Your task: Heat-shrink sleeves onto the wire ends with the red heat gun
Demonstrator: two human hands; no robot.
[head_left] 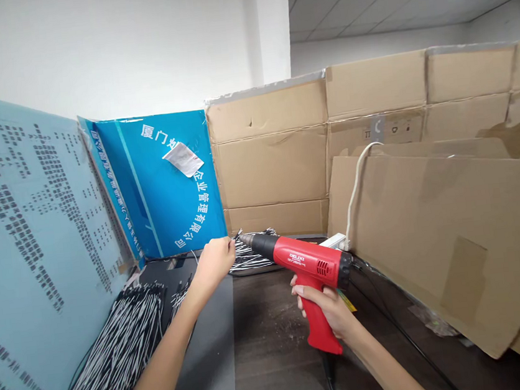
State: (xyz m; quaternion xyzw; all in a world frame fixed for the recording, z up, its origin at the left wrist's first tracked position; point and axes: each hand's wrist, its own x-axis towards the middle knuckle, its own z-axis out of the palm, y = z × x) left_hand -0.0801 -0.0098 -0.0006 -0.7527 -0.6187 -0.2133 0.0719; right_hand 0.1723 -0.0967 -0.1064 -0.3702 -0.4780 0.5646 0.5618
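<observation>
My right hand [324, 306] is wrapped round the handle of a red heat gun [304, 255], which points left and slightly up. Just left of its metal nozzle is my left hand [215, 256], its fingers closed in a pinch. A short dark wire end sticks out from those fingers at the nozzle's tip; most of the wire is hidden by the hand. Behind the nozzle lies a bundle of black and white wires [255, 258]. A larger pile of similar wires [118, 349] spreads beside my left forearm.
Cardboard panels [276, 168] stand along the back and right. A blue printed board [171, 199] and a light-blue sheet with text [26, 246] close off the left. A white power strip [335, 241] with a white cable [356, 190] sits behind the gun; black cords cross the dark table [269, 357].
</observation>
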